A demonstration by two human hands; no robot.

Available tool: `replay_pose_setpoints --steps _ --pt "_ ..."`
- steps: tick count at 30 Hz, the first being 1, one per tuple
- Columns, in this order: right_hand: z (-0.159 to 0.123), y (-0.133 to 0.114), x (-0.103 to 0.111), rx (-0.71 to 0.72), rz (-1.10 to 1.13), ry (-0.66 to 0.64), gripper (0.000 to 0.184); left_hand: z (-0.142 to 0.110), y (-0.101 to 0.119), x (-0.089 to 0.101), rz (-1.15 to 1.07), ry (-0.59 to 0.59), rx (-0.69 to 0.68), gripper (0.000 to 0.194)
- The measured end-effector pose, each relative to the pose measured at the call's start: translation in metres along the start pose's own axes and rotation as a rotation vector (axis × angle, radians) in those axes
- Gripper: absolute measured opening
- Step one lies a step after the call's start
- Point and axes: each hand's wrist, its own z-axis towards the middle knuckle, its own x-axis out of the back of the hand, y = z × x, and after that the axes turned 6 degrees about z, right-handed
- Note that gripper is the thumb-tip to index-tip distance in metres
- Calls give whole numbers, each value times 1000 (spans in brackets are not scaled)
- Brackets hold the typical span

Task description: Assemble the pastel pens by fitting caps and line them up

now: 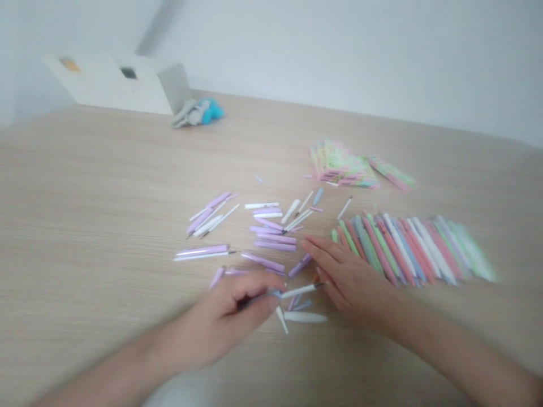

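- Left hand point(224, 319): clenched around a pen point(271, 293).
- Right hand point(348, 280): released, resting on the desk point(85, 226), just beside a white pen point(301, 291).
- White box point(114, 85): at the far desk edge.

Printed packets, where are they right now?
In the head view, the printed packets lie right of centre on the table, beyond the scattered lilac pen parts and fanned pastel pens.

The left hand point(220, 319) hides most of the tube point(254, 299) it holds.
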Motion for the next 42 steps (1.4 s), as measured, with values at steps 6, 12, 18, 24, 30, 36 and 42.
replay_pose_setpoints --steps 6,12,18,24,30,36,42 --pt "31 -6 -20 190 23 -75 49 -1 6 -1 69 -148 -43 24" --pt "23 -17 -28 242 47 -153 55 1 11 0 -18 -253 -61 22" --pt "14 -14 -25 190 84 -80 43 -1 10 -2 48 -283 -32 20" --pt "28 -12 -17 43 86 8 28 -1 10 -2 115 -330 -37 21" --pt "44 -8 -16 11 121 12 22 -2 8 -1 150 -367 -45 21" --pt "53 -1 -15 -71 107 6 21 -2 9 -1 166 -378 -27 23" --pt "59 -3 -14 -74 95 39 23 -3 9 0 171 -381 -39 24"
